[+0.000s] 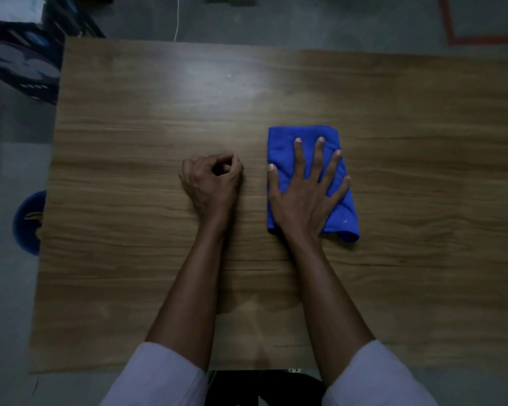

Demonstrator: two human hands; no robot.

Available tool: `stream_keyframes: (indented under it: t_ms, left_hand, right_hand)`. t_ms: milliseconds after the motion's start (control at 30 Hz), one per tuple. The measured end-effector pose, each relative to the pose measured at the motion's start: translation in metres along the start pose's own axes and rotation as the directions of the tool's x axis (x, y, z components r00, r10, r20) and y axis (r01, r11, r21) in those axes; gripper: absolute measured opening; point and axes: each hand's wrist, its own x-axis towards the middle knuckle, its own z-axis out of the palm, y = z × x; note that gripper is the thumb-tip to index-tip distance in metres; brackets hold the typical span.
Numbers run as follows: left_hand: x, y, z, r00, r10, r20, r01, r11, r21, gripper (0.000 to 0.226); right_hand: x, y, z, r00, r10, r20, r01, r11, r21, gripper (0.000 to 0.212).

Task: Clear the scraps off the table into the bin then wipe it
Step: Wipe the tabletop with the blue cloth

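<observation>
While flat on table [123, 259], blue cloth [282, 143] under splayed right hand [302, 197]; left hand [211, 184] fisted.

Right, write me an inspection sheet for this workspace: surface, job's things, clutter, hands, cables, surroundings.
Surface: wooden table, with light glare toward the far middle.
Job's things: blue cloth, folded, lying flat right of centre. No bin can be identified.
Clutter: no scraps seen, only a pale speck or two on the far side, too small to tell.
Hands: left hand rests on the table with fingers curled, nothing visible in it. Right hand lies flat on the cloth, fingers spread.
Cables: thin white cord on the floor beyond the far edge.
Surroundings: grey floor, orange tape at far right. A blue round object shows by the table's left edge, partly hidden.
</observation>
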Motion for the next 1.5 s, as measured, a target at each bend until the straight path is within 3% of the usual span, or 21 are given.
stream_keyframes:
  t_ms: [233, 500, 600, 700, 867, 1033, 1167, 1267, 1400, 1500]
  left_hand:
    - [0.000, 0.002, -0.003, 1.000, -0.003, -0.003, 0.003, 1.000, -0.015, 0.013]
    - [0.006, -0.006, -0.001, 0.986, -0.055, -0.155, 0.036, 0.992, -0.119, 0.016]
    - [0.020, -0.013, 0.002, 0.986, 0.153, -0.065, -0.153, 0.988, 0.011, 0.017]
    - [0.054, -0.011, 0.016, 0.925, 0.348, 0.154, -0.375, 0.902, 0.215, 0.032]
    - [0.085, -0.002, 0.026, 0.864, 0.312, 0.394, -0.440, 0.849, 0.292, 0.046]
    - [0.111, -0.006, 0.025, 0.862, 0.332, 0.384, -0.453, 0.844, 0.288, 0.048]
    - [0.127, 0.006, 0.039, 0.868, 0.334, 0.368, -0.453, 0.836, 0.310, 0.051]
    - [0.121, 0.007, 0.044, 0.853, 0.330, 0.405, -0.491, 0.772, 0.405, 0.056]
    - [0.123, 0.007, 0.045, 0.858, 0.287, 0.426, -0.475, 0.758, 0.446, 0.060]
    - [0.121, 0.011, 0.044, 0.863, 0.263, 0.432, -0.456, 0.773, 0.440, 0.062]
  right_hand:
    - [0.000, -0.002, 0.000, 1.000, -0.004, 0.015, 0.004, 1.000, 0.000, 0.072]
    - [-0.004, 0.005, 0.003, 0.997, -0.064, 0.030, 0.064, 0.998, 0.027, 0.071]
    - [-0.002, 0.005, 0.004, 0.998, -0.060, 0.030, 0.059, 0.998, 0.029, 0.071]
    - [0.015, -0.003, 0.006, 0.999, -0.042, 0.025, 0.041, 0.998, 0.039, 0.069]
    - [0.067, -0.021, 0.014, 0.997, -0.055, 0.049, 0.052, 0.998, 0.046, 0.065]
    - [0.133, -0.059, 0.024, 0.999, 0.008, 0.032, -0.011, 0.997, 0.080, 0.065]
    - [0.130, -0.095, 0.027, 0.973, -0.221, 0.066, 0.218, 0.975, 0.053, 0.062]
    - [0.118, -0.077, 0.021, 0.953, -0.292, 0.082, 0.287, 0.955, 0.070, 0.059]
    - [0.140, -0.033, 0.009, 0.991, -0.108, 0.082, 0.105, 0.994, 0.042, 0.062]
    - [0.181, -0.040, 0.009, 0.994, 0.039, 0.100, -0.047, 0.996, 0.081, 0.060]
